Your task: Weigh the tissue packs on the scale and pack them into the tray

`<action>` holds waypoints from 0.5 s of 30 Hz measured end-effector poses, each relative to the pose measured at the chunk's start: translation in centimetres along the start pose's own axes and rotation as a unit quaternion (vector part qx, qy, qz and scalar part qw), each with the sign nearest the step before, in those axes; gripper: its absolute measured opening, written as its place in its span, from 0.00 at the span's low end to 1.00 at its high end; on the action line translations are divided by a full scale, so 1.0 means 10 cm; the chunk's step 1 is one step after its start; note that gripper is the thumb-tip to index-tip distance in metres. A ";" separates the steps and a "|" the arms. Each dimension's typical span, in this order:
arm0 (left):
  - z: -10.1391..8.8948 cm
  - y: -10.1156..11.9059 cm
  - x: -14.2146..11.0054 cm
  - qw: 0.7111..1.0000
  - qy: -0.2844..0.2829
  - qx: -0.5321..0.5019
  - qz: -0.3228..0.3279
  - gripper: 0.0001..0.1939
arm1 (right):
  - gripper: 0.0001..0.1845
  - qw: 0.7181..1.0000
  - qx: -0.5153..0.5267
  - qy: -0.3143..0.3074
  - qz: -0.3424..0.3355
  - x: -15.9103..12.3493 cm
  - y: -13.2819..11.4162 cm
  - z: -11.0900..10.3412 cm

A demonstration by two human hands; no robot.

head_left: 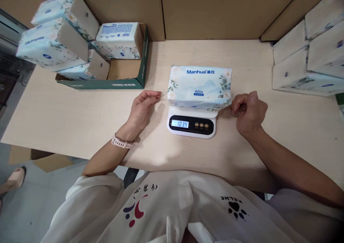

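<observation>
A pack of tissues (199, 87) with a floral print lies on a small white digital scale (172, 131), covering most of its platform. The lit display (180, 124) reads 103.4. My left hand (143, 108) rests on the table just left of the pack, thumb pressed against the fingers and nothing in them. On the other side, my right hand (249, 112) is curled into a loose fist, its knuckles close to the pack's right edge. It holds nothing that I can see.
At the back left, a green-edged cardboard tray (141, 71) holds several tissue packs (118, 40), some stacked high. More packs (291, 72) are piled at the right edge. Brown panels (215, 13) stand behind the table (67, 121). An open carton (51, 160) and a person's foot (17, 176) show at lower left.
</observation>
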State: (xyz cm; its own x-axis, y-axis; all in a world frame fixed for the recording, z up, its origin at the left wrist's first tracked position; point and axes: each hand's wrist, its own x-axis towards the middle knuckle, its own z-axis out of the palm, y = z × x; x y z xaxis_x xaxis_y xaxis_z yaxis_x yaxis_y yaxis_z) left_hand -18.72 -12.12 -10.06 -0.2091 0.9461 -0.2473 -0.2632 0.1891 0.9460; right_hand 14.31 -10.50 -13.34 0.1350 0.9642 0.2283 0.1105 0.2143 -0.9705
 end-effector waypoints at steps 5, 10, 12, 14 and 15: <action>0.00 -0.01 0.01 1.000 0.002 0.018 0.000 0.06 | 0.40 1.000 -0.012 -0.001 -0.021 0.00 0.01 0.00; -0.04 -0.04 -0.01 0.997 -0.025 0.062 0.025 0.06 | 0.30 0.991 -0.092 0.013 -0.097 0.01 0.06 0.01; -0.06 -0.04 -0.05 0.991 -0.057 0.113 0.050 0.12 | 0.27 0.985 -0.116 0.008 -0.124 0.01 0.07 0.02; -0.09 -0.02 -0.10 0.975 -0.093 0.183 0.089 0.21 | 0.28 0.979 -0.143 0.001 -0.147 -0.01 0.08 0.04; -0.10 0.00 -0.12 0.964 -0.109 0.218 0.108 0.25 | 0.29 0.975 -0.161 -0.004 -0.153 -0.02 0.07 0.05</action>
State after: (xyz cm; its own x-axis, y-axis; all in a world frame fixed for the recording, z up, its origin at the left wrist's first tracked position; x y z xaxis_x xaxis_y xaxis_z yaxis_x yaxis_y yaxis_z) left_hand -19.36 -13.51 -10.00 -0.0002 0.9996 -0.0295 0.1942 0.0290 0.9805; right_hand 13.84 -10.46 -14.10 0.0387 0.8643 0.5015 0.4487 0.4334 -0.7816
